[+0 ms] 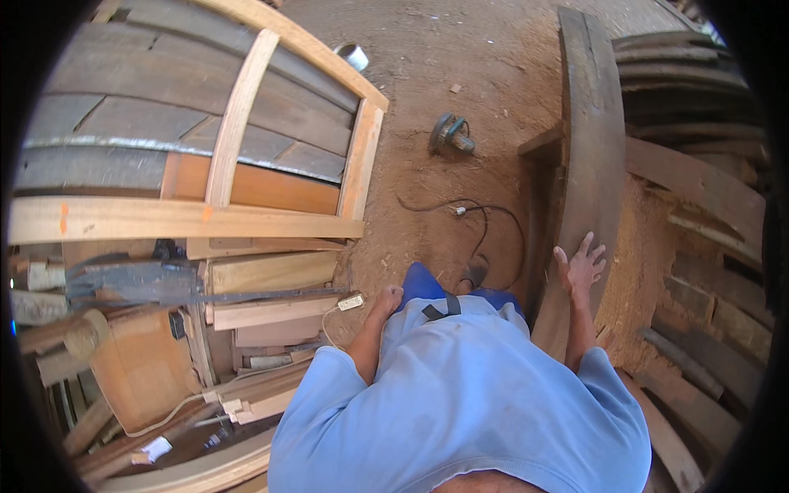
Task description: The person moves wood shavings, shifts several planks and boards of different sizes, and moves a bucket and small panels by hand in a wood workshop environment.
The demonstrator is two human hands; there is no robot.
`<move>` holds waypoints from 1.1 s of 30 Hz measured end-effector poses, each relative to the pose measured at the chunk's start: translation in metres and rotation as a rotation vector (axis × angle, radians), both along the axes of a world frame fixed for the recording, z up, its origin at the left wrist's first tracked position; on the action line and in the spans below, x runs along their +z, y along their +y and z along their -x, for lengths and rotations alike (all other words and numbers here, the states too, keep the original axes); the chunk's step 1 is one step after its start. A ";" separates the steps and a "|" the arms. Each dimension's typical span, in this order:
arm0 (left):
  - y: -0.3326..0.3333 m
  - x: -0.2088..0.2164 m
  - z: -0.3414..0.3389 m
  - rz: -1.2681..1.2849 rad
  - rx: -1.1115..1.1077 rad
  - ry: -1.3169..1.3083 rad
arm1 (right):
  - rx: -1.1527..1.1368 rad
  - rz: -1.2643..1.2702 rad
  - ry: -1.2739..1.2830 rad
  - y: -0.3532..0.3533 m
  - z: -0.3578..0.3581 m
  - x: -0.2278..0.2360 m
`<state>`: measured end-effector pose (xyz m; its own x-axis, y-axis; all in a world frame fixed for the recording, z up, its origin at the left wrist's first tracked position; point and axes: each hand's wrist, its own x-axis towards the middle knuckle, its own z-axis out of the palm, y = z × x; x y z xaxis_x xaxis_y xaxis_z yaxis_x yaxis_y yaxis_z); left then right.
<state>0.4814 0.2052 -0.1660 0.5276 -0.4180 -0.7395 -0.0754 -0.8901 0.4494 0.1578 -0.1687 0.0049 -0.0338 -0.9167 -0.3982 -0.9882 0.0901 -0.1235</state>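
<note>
My right hand (pixel 582 267) is open, fingers spread, over the near part of a long dark wooden plank (pixel 590 131). It looks to be touching the plank's surface. My left hand (pixel 390 298) is beside my left knee in blue trousers, its fingers curled closed. Whatever it may hold is hidden. A white power strip (pixel 351 302) on a thin cable lies just left of that hand, apart from it. Ahead on the dirt floor sits a teal power tool (pixel 451 135) with a rounded guard. A dark cord (pixel 519 238) with a pale plug (pixel 460 211) loops between the tool and my legs.
A light wooden frame (pixel 164 218) covers the upper left, over grey boards. Below it are stacked timber offcuts (pixel 271 315) and an orange-brown panel (pixel 144 361). Old planks (pixel 694 345) are piled at the right beside sawdust. A white roll (pixel 353 56) lies near the frame's far corner.
</note>
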 end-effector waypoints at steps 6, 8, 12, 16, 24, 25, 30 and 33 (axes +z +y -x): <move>0.048 0.006 0.010 0.036 0.154 -0.058 | 0.054 -0.046 0.072 -0.003 -0.001 -0.017; 0.055 0.008 0.026 0.034 0.217 -0.141 | 0.048 -0.040 0.081 -0.003 0.002 -0.022; 0.083 0.003 0.040 -0.111 0.213 -0.025 | 0.033 -0.051 0.114 -0.002 0.011 -0.028; 0.160 -0.042 0.072 0.231 0.404 0.056 | 0.120 -0.030 0.146 0.001 0.002 -0.030; 0.215 -0.028 0.076 0.236 0.664 0.171 | -0.005 -0.006 0.238 -0.019 0.008 -0.069; 0.230 -0.029 0.077 0.239 0.738 0.130 | 0.051 0.004 0.301 -0.008 -0.008 -0.072; 0.269 -0.005 0.070 0.284 1.026 0.041 | 0.188 0.058 0.485 0.041 -0.050 -0.060; 0.288 0.003 0.074 0.334 1.167 0.126 | 0.620 -0.172 0.491 0.003 -0.046 -0.064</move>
